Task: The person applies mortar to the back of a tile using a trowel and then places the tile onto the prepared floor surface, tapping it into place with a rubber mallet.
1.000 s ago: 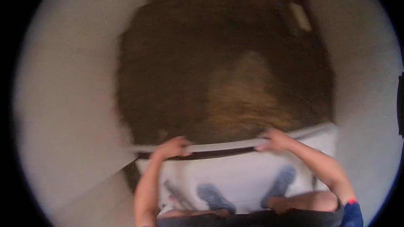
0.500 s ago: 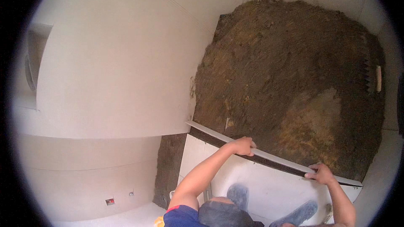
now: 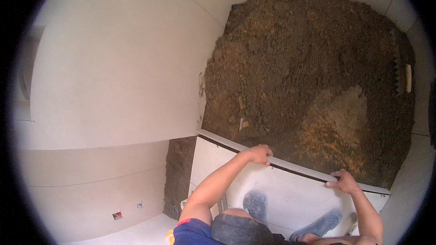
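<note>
A long, narrow pale strip lies across the near edge of a rough brown mortar or soil bed. My left hand grips it near the middle, fingers curled over its far edge. Toward its right end my right hand pinches it, thumb on the near side. Between the strip and the large white floor tile runs a thin dark gap. The strip's left end meets the corner of the pale wall.
A notched trowel with a light handle rests at the bed's right side. My grey shoes stand on the white tile. Brown material fills a band left of the tile. A small box with red inside sits in the lower left wall.
The strip has come nearer the white tile, and the dark gap between them is narrower. Both hands keep their hold. The whole view has shifted slightly.
</note>
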Demonstrator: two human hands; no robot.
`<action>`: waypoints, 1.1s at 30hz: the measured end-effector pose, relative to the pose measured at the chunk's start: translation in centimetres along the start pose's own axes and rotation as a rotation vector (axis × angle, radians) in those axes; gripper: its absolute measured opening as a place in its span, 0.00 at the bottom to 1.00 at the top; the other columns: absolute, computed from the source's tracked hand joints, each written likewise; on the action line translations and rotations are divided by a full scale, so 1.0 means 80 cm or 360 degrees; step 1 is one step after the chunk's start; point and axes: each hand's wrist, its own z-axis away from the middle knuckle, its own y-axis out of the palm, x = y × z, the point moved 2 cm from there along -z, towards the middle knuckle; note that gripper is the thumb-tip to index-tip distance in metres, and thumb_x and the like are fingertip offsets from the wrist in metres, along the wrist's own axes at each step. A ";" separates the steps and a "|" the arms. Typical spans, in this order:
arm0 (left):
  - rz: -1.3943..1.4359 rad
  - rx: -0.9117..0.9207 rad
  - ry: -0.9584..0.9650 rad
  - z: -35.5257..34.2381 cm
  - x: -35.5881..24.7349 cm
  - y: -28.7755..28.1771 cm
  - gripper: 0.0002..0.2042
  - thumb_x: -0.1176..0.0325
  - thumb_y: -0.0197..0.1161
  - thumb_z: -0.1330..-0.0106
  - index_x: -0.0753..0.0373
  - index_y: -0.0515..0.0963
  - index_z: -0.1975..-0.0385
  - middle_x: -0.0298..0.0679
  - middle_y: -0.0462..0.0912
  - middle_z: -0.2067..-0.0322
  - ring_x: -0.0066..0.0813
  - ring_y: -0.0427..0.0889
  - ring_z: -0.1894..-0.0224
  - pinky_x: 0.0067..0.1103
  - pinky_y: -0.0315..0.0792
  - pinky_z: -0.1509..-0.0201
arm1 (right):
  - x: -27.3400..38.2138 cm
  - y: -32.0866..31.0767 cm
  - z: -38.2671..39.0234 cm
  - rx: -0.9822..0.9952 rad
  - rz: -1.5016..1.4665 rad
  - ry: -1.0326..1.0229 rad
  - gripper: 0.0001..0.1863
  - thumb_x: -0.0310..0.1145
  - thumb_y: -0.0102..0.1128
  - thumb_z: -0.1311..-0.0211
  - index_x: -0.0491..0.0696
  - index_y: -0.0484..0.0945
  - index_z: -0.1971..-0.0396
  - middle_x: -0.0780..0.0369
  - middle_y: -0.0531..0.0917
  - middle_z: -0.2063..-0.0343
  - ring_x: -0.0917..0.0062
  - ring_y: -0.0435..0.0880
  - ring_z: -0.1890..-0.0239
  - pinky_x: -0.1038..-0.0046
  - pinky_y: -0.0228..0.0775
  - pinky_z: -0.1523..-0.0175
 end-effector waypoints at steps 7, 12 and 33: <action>0.0061 -0.0015 -0.0018 -0.003 0.006 0.007 0.29 0.58 0.72 0.48 0.61 0.78 0.45 0.51 0.78 0.50 0.50 0.75 0.44 0.35 0.70 0.40 | 0.001 -0.002 -0.004 -0.0041 0.0064 -0.0041 0.38 0.54 0.78 0.59 0.40 0.82 0.52 0.50 0.84 0.62 0.63 0.84 0.59 0.67 0.75 0.52; 0.0026 -0.0014 0.0064 -0.011 0.012 0.015 0.29 0.57 0.73 0.48 0.61 0.79 0.46 0.52 0.78 0.52 0.50 0.76 0.45 0.35 0.70 0.41 | 0.012 -0.008 0.000 0.0005 -0.0002 -0.0071 0.37 0.53 0.78 0.58 0.41 0.82 0.52 0.50 0.84 0.62 0.63 0.83 0.59 0.66 0.75 0.51; 0.0016 -0.0072 -0.0026 -0.023 -0.065 0.003 0.31 0.41 0.64 0.40 0.63 0.80 0.50 0.50 0.77 0.49 0.49 0.75 0.43 0.38 0.69 0.39 | 0.008 0.009 0.010 -0.0219 0.0319 -0.0201 0.40 0.67 0.62 0.47 0.46 0.82 0.48 0.51 0.76 0.53 0.57 0.72 0.45 0.57 0.66 0.39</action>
